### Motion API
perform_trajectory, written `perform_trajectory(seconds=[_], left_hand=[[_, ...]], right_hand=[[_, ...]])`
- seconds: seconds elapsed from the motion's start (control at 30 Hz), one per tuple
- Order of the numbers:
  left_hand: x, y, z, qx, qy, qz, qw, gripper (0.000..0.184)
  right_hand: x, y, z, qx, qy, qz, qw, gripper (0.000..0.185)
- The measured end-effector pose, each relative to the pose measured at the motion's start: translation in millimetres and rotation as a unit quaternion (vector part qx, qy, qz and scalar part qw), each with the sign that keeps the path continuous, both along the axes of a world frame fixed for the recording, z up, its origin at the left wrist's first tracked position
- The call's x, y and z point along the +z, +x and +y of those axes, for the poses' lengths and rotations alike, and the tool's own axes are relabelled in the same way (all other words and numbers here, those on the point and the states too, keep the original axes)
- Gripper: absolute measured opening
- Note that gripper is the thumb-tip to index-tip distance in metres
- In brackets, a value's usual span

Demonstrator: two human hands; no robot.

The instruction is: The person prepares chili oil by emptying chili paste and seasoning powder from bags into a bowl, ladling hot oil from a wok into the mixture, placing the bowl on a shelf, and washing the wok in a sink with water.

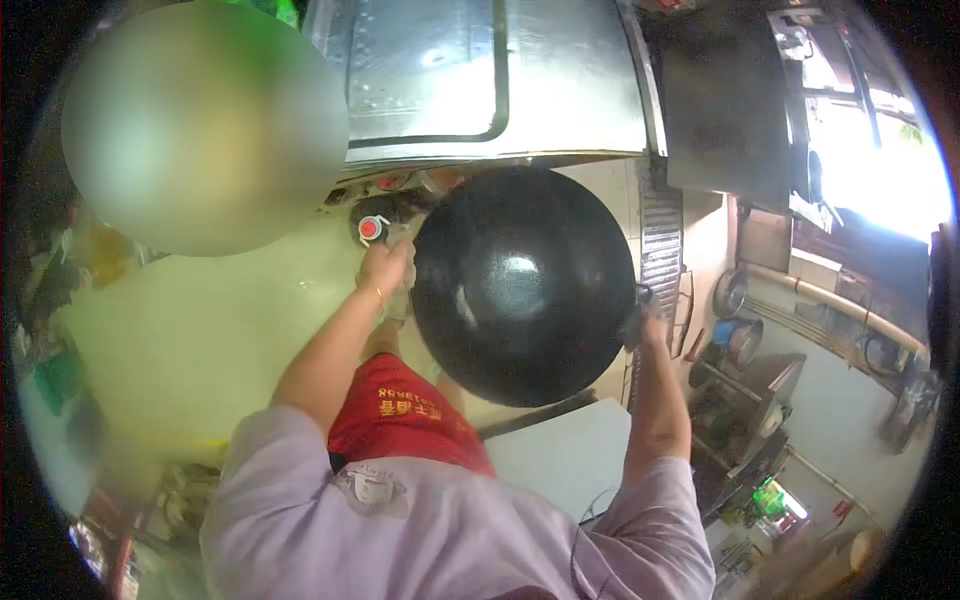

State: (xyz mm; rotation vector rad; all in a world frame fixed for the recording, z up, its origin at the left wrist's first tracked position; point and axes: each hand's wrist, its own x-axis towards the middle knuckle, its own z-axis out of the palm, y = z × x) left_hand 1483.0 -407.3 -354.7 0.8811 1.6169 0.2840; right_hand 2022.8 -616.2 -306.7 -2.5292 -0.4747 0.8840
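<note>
A large black wok (523, 290) is held up in front of me, its shiny inside facing me. My left hand (385, 265) is closed at the wok's left edge, with a greyish cloth (400, 290) in its grip against the rim. At the opposite side my right hand (652, 328) is wrapped around the wok's dark ear handle (643, 295). Its fingers are partly hidden. Just beyond my left hand stands a dark container with a red-and-white cap (370, 229).
A stainless steel counter (575, 80) lies ahead. To the right runs a floor drain grate (661, 240), with pans (742, 342) and pipes along the wall. A pale panel (555, 455) is by my right side. The upper left is blurred out.
</note>
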Motion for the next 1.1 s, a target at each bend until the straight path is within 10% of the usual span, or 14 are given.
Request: perform_trajectory(seconds=[0.13,0.3,0.63,0.7,0.87,1.1], left_hand=[[116,58,-21,-0.076,0.146,-0.034,0.986,0.036],[131,152,-38,-0.157,0.255,-0.133,0.945,0.040],[289,407,-107,-0.236,0.020,-0.217,0.947,0.036],[322,463,-120,-0.287,0.035,-0.266,0.919,0.036],[375,609,-134,-0.361,0.044,-0.355,0.861,0.033],[335,885,-108,-0.499,0.113,-0.304,0.804,0.023]], right_hand=[[10,-2,-112,-0.177,0.107,0.086,0.975,0.029],[97,10,-174,-0.294,0.185,0.063,0.936,0.025],[279,115,-318,-0.362,0.126,-0.119,0.916,0.028],[227,174,-386,-0.337,0.132,-0.158,0.919,0.036],[300,206,-401,-0.456,0.282,-0.177,0.826,0.026],[255,329,-460,-0.529,0.299,-0.195,0.770,0.032]])
